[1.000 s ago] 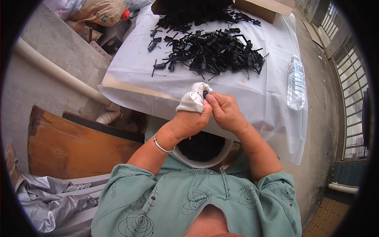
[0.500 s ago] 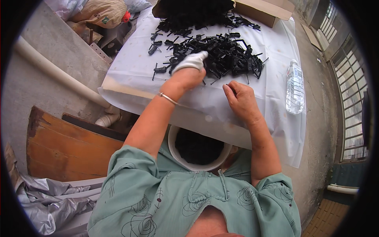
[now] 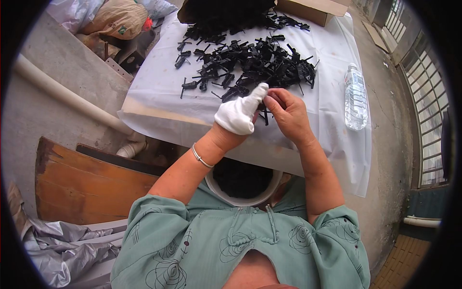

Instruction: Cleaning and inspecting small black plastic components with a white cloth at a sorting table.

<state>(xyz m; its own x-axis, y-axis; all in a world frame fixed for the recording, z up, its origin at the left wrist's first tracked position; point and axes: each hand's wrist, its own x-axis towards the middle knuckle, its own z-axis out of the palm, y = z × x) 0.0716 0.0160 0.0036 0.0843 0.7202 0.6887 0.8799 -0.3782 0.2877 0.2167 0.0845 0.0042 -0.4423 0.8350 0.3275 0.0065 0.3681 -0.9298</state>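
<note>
My left hand [image 3: 238, 111], in a white glove with its fingers closed, is in front of the pile at the table's near side. A small black plastic part [image 3: 265, 116] with thin stems sticks out below its fingers, mostly hidden. Against these fingertips my bare right hand [image 3: 289, 114] is pinched, thumb and fingers together at the same part; its exact hold is partly covered. Just beyond both hands spreads a loose pile of similar black plastic parts [image 3: 276, 62], some lying singly at its left edge.
White sheeting [image 3: 332, 96] covers the table. A clear water bottle [image 3: 356, 98] lies at the right. Behind the pile are a dark heap [image 3: 231, 14] and a cardboard box [image 3: 313, 10]. Below the table edge, a white bucket [image 3: 210, 180] holds black stuff.
My left hand has come back from the pile toward me and met my right hand, a black part now showing between them. My right hand has shifted slightly inward.
</note>
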